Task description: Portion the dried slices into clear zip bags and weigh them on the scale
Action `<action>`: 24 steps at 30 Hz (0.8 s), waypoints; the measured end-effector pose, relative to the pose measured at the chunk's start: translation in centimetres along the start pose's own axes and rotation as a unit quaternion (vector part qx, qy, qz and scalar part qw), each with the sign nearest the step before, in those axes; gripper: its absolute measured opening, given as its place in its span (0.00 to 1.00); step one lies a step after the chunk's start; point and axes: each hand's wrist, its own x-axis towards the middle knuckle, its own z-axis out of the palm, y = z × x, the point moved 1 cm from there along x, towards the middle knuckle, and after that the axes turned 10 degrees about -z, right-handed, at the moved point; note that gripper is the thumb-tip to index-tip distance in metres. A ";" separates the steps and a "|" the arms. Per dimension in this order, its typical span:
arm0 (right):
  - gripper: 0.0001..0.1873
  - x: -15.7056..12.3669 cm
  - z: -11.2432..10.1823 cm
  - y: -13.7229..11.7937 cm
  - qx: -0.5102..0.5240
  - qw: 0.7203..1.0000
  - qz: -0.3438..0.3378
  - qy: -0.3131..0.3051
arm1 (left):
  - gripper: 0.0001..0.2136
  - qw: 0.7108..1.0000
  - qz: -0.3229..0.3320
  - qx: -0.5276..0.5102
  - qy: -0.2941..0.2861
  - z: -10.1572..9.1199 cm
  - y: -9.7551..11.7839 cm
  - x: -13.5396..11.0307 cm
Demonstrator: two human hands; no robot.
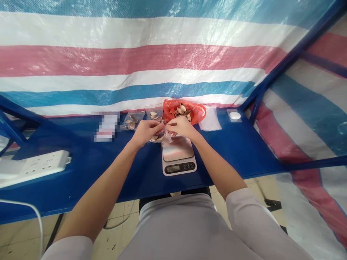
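Observation:
Between my two hands hangs a small clear plastic bag (157, 138) with pale dried slices inside. My left hand (148, 131) pinches its top edge from the left, and my right hand (180, 127) pinches the same edge from the right. The fingertips of both hands nearly meet. Just below and to the right sits a digital kitchen scale (179, 153); its platform carries nothing that I can see. Behind my right hand a red plastic bag (199, 112) lies open, holding brown and cream dried slices (181, 109).
Two more filled clear bags, one (132, 121) at the left and one (153, 115) behind my hands, lie on the blue table (230, 155). Clear flat bags (210, 118) and a white oval object (234, 115) are at the right. A power strip (40, 166) lies far left.

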 end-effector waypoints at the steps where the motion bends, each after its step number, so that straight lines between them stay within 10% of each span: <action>1: 0.09 0.0 0.0 0.1 0.007 1.000 0.003 0.000 | 0.22 1.000 -0.001 -0.001 -0.003 -0.1 0.0 0.0; 24: 0.08 0.2 0.4 1.5 0.071 0.997 0.001 0.003 | 0.20 0.996 0.000 -0.029 -0.080 -0.3 0.8 -0.2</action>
